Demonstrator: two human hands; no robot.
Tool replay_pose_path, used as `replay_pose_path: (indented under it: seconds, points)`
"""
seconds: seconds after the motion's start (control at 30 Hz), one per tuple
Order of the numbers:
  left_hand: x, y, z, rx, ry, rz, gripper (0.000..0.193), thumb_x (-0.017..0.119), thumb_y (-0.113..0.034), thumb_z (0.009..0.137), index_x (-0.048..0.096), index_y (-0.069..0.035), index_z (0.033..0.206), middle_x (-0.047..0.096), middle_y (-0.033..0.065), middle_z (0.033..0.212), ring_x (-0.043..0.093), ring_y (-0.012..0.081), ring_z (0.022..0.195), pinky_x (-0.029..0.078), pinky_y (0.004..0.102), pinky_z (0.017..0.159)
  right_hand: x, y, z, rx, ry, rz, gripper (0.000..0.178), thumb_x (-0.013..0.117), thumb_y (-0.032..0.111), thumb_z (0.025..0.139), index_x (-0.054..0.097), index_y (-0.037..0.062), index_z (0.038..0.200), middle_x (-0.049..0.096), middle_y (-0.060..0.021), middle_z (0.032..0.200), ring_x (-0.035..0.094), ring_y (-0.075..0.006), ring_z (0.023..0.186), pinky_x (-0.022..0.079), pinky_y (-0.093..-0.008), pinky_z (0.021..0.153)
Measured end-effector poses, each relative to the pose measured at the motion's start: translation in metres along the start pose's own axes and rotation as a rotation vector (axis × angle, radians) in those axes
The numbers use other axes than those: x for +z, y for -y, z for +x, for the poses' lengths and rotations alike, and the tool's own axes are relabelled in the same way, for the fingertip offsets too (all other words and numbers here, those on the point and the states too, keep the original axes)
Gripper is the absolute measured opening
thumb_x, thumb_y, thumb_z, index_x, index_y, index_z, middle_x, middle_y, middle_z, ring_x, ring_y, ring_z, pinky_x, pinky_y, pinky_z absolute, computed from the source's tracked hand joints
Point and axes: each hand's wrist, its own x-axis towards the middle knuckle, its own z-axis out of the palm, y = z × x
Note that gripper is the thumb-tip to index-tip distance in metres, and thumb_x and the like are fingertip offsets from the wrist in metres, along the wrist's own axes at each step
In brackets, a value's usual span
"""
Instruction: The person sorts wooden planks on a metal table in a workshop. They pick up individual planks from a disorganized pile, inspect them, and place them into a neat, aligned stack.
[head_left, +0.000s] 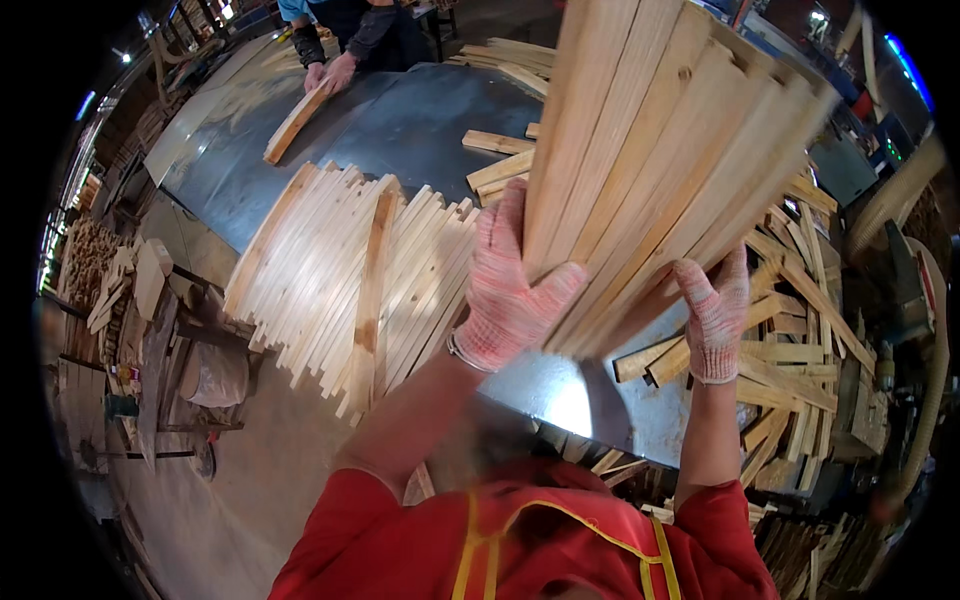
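Note:
A bundle of wooden slats [640, 150] is raised above the metal table, tilted and pressed together between my gloved hands. My left hand [515, 285] grips the bundle's left side, its thumb lying across the lower face. At the lower right, my right hand [715, 315] clasps the other side; part of its fingers is hidden behind the wood. To the left, a row of slats [330, 270] lies side by side on the table, with one darker slat [372, 290] resting across the top.
The dark metal table [390, 115] stretches to the far left, where a co-worker's gloved hands [335, 75] hold a wooden board [295, 125]. Loose slats [790, 330] are heaped at the right. A few short pieces [500, 160] lie beyond my left hand. Ribbed hoses [905, 190] stand far right.

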Motion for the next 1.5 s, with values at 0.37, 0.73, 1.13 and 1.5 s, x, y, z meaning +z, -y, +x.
replay_pose_path:
  seconds: [0.37, 0.73, 1.13, 1.5]
  points:
    - [-0.109, 0.152, -0.133, 0.084, 0.336, 0.501, 0.055, 0.064, -0.020, 0.094, 0.054, -0.004, 0.146, 0.059, 0.0123, 0.140, 0.060, 0.0281, 0.126, 0.050, 0.0419, 0.103, 0.031, -0.151, -0.169, 0.521, 0.019, -0.210, 0.059, 0.058, 0.036, 0.106, 0.044, -0.0003, 0.151, 0.054, -0.0228, 0.152, 0.059, -0.0325, 0.134, 0.050, -0.0455, 0.111]
    - [-0.154, 0.142, -0.155, 0.102, 0.704, 1.200, 0.044, 0.051, -0.008, 0.097, 0.060, -0.010, 0.140, 0.062, 0.0119, 0.138, 0.060, 0.0277, 0.126, 0.049, 0.0442, 0.104, 0.032, -0.187, -0.196, 0.350, 0.643, -1.085, 0.046, 0.057, 0.018, 0.087, 0.062, 0.0007, 0.129, 0.066, -0.0199, 0.129, 0.063, -0.0435, 0.119, 0.051, -0.0492, 0.106]
    - [-0.121, 0.043, -0.324, -1.612, 0.100, -0.651, 0.034, 0.062, -0.031, 0.107, 0.071, 0.000, 0.117, 0.075, 0.0146, 0.110, 0.072, 0.0263, 0.099, 0.059, 0.0407, 0.089, 0.059, -0.203, -0.314, 1.012, 0.147, 0.122, 0.099, 0.082, 0.022, 0.092, 0.022, -0.0009, 0.167, 0.063, -0.0185, 0.140, 0.062, -0.0261, 0.124, 0.050, -0.0374, 0.105]
    - [-0.139, 0.038, -0.298, -1.448, 0.218, -1.013, 0.047, 0.074, -0.025, 0.101, 0.058, 0.000, 0.138, 0.070, 0.0113, 0.113, 0.072, 0.0226, 0.091, 0.061, 0.0348, 0.080, 0.024, -0.150, -0.293, 0.998, 0.111, 0.204, 0.060, 0.075, 0.013, 0.093, 0.054, 0.0007, 0.148, 0.068, -0.0063, 0.111, 0.066, -0.0165, 0.099, 0.054, -0.0325, 0.091]
